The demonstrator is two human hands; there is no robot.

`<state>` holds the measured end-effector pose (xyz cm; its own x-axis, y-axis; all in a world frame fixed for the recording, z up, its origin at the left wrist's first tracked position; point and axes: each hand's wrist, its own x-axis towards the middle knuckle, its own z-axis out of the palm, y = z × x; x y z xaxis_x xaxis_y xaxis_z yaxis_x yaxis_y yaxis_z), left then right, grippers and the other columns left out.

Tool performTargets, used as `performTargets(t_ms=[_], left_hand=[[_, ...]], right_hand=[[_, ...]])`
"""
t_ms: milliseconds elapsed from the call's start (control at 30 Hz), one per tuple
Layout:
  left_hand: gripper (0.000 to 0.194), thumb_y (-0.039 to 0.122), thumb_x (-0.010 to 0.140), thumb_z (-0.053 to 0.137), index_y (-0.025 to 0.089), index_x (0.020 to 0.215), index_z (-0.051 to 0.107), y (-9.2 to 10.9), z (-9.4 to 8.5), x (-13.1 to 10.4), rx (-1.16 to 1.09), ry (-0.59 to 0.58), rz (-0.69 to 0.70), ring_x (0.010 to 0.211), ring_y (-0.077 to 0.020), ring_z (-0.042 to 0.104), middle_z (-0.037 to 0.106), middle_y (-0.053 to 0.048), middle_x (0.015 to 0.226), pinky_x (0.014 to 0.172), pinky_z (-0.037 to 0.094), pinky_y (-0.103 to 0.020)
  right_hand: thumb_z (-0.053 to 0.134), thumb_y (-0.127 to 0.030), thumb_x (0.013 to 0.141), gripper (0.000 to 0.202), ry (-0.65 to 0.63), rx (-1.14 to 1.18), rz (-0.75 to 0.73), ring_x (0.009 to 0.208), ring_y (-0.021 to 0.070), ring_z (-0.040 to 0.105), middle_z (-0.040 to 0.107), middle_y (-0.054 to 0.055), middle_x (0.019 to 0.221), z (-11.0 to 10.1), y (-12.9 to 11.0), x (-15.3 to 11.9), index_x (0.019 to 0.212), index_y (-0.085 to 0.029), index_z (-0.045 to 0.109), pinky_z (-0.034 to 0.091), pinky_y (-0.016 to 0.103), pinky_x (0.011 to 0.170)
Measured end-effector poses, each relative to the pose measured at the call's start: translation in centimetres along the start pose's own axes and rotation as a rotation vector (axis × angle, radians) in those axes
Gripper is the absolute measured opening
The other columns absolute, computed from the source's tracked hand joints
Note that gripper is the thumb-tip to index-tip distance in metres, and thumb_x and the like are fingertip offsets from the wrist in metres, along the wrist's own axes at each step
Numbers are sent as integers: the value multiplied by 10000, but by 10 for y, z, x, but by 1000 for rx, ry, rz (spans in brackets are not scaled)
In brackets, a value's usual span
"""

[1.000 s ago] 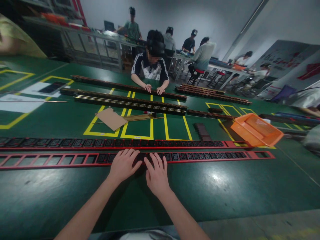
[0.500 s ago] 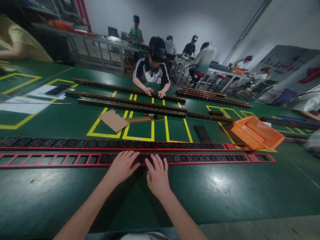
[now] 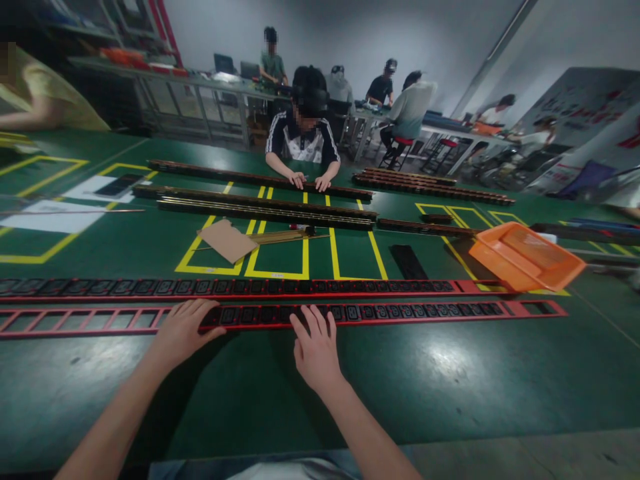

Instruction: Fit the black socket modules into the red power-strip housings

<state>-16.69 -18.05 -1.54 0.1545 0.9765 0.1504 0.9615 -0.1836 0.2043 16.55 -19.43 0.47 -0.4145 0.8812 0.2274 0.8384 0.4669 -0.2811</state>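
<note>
Two long red frames lie side by side across the green table. In the nearer red frame, black socket modules fill the middle and right part, while its left openings show green tabletop through them. My left hand rests over this frame where the row of sockets ends, fingers laid across it and thumb held apart. Farther right, my right hand has spread fingers touching the sockets near the frame's middle. Sockets line most of the farther red frame. Both palms hide parts of the nearer frame.
An orange basket tilts near the frames' right end. Beyond lie a cardboard piece, a black flat object and long dark rails. A co-worker handles another rail across the table. Papers lie at left.
My left hand has slid left along the nearer frame, uncovering sockets between my hands. My right hand stays nearly where it was. The view has shifted slightly.
</note>
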Motion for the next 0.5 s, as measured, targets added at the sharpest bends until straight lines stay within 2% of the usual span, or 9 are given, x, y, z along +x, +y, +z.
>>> performTargets(t_ms=[233,367,500], left_hand=[[456,520,815,614,210,1149,601,19,4,3,-26,36,19,1112,-302,585,672,-94,1157,951,429,-444],[447,516,821,621,212,1147,600,44,7,12,-60,23,28,1108,-299,579,669,-97,1149,955,416,-445],[432,515,827,616,224,1145,605,72,13,23,-96,24,39,1098,-289,575,666,-94,1149,949,408,-443]], right_hand=[[509,-187,903,459,35,-12,48,1401,269,349,480,69,1452,-3,4,-1,1355,-268,515,195,598,1171],[497,-199,906,404,57,-25,124,1392,286,363,500,85,1431,-10,16,-5,1305,-240,543,189,623,1162],[484,-195,909,397,88,-58,180,1405,280,347,479,113,1448,-12,28,-12,1303,-190,535,168,598,1179]])
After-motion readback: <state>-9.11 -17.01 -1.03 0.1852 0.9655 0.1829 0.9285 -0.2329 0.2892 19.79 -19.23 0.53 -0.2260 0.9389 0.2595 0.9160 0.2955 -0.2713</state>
